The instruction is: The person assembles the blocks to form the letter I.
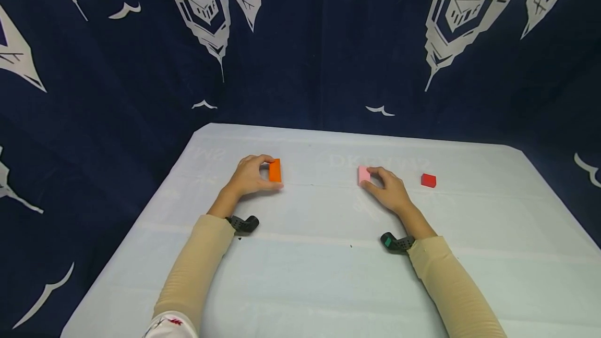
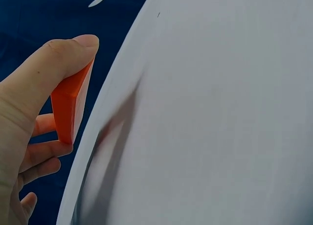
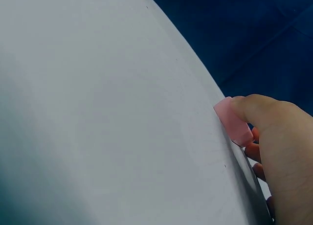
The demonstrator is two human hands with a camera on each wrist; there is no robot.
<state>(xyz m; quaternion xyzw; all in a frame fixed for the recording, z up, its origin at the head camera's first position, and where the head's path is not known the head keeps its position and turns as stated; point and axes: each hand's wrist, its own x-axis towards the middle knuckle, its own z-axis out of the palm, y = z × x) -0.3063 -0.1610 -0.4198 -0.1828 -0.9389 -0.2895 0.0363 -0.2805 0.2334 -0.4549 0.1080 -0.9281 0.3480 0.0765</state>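
Note:
My left hand [image 1: 253, 175] pinches an orange block [image 1: 275, 170] between thumb and fingers, left of the table's middle. In the left wrist view the thumb lies on one end of the orange block [image 2: 71, 102] and fingertips on the other, with a shadow on the white surface beside it. Right of the middle, my right hand [image 1: 388, 189] holds a pink block [image 1: 363, 175] by its ends. The right wrist view shows the thumb on the pink block [image 3: 233, 122], with the other fingers partly hidden behind. A small red block [image 1: 428, 180] lies to the right of that hand.
The table [image 1: 310, 286] has a white cover, and its far edge runs along a dark blue curtain [image 1: 300, 56] printed with pale buildings and birds. Black wrist cameras [image 1: 397, 243] sit on both wrists. White surface lies between the two hands.

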